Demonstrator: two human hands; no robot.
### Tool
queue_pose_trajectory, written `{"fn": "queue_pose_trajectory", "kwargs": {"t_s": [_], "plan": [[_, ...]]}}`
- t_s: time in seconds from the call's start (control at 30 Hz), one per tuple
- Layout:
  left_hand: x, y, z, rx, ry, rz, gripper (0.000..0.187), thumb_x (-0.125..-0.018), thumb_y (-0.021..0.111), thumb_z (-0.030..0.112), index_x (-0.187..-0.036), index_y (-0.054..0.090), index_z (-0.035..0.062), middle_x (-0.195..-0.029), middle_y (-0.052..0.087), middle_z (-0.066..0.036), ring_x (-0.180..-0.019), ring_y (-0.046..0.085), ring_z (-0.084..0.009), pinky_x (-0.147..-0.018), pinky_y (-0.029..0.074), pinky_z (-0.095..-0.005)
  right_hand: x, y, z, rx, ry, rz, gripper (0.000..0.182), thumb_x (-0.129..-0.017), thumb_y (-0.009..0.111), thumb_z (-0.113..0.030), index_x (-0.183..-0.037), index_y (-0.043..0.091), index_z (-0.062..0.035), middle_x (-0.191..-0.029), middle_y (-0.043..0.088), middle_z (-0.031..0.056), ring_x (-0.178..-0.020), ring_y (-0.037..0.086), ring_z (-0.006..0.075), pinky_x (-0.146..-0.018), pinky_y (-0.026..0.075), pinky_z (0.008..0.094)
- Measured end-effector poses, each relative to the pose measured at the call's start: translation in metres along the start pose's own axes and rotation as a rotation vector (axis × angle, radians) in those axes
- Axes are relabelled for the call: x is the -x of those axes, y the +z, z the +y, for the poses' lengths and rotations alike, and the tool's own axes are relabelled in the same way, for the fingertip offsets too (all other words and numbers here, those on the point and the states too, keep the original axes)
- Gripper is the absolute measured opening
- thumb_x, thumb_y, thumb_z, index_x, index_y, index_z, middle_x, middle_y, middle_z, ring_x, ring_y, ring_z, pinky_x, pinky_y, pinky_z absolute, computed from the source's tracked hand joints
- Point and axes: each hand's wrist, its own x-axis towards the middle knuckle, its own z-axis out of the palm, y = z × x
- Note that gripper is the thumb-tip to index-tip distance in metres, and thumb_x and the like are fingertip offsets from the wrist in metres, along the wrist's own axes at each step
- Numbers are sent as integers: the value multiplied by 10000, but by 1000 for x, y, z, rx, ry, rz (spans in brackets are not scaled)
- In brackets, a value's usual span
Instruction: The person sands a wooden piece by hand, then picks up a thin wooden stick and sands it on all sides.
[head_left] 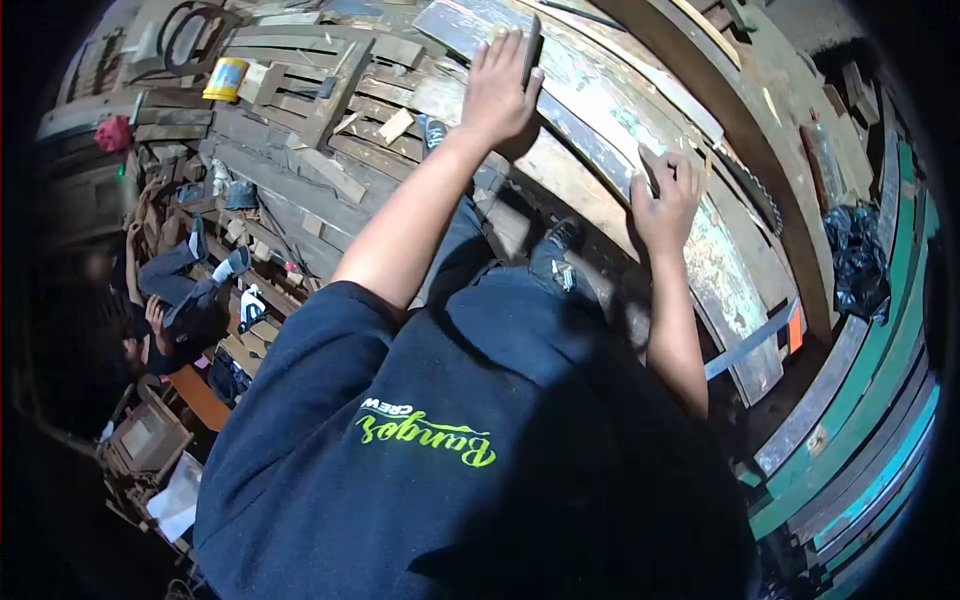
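Observation:
A long plank [722,255] with worn white, green and dark paint runs diagonally in front of me. Over its far part is my left hand [495,95], fingers stretched forward, with a thin dark strip of wood [533,45] between thumb and forefinger. My right hand [668,208] is bent over the plank's middle. Its thumb and fingers close around a small brownish wood piece [655,165], partly hidden by the fingers.
A flat metal tool with an orange end [795,330] lies across the plank's near end. Stacked green-edged boards [840,425] and a black plastic bag [858,262] are at right. Slatted timber, a yellow tin [226,79] and a seated person [185,275] are at left.

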Motion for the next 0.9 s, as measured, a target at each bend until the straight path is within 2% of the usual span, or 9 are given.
{"fn": "queue_pose_trajectory", "kwargs": {"t_s": [0.1,0.43,0.47,0.57,0.6,0.9], "plan": [[1,-2,2,-9,9,0,549,-996,442,327,-1410,394,-30,-1461,412,-208,-1398,327,-353,-1157,219,-476,-1,-1,-1,-18,2,-6,344,-774,660,-144,-1115,706,-158,-995,558,80,-974,524,285,-894,407,407],[0,-4,4,-32,-39,-65,562,-1013,376,376,-1429,386,-3,-1495,376,-203,-1422,299,-334,-1181,184,-465,1,0,-2,-9,14,-2,355,-772,670,-127,-1124,708,-158,-1022,561,79,-973,524,275,-914,401,408],[0,-5,4,-37,-36,-64,562,-1012,380,376,-1427,387,-3,-1492,379,-205,-1419,303,-336,-1179,188,-466,2,0,-2,-16,7,3,375,-775,677,-111,-1148,694,-149,-1022,562,109,-1007,524,306,-948,390,420],[-1,-4,5,-41,-37,-65,561,-1009,389,372,-1425,389,-3,-1488,383,-209,-1415,311,-340,-1175,196,-469,3,-1,-2,-41,29,-3,371,-777,682,-114,-1145,699,-157,-1033,567,108,-1030,528,307,-958,390,424],[0,-4,4,-39,-42,-72,560,-1007,395,369,-1425,390,-4,-1487,383,-211,-1413,313,-343,-1173,198,-470,1,0,-3,-1,-25,51,345,-780,679,-128,-1123,708,-150,-1021,564,78,-989,523,281,-928,403,412],[0,-4,6,-84,-60,-89,563,-1016,390,365,-1438,361,-7,-1498,369,-199,-1415,308,-335,-1179,193,-460,3,0,-2,-29,24,-5,344,-784,675,-132,-1127,704,-148,-994,555,68,-991,518,271,-933,395,420]]}}
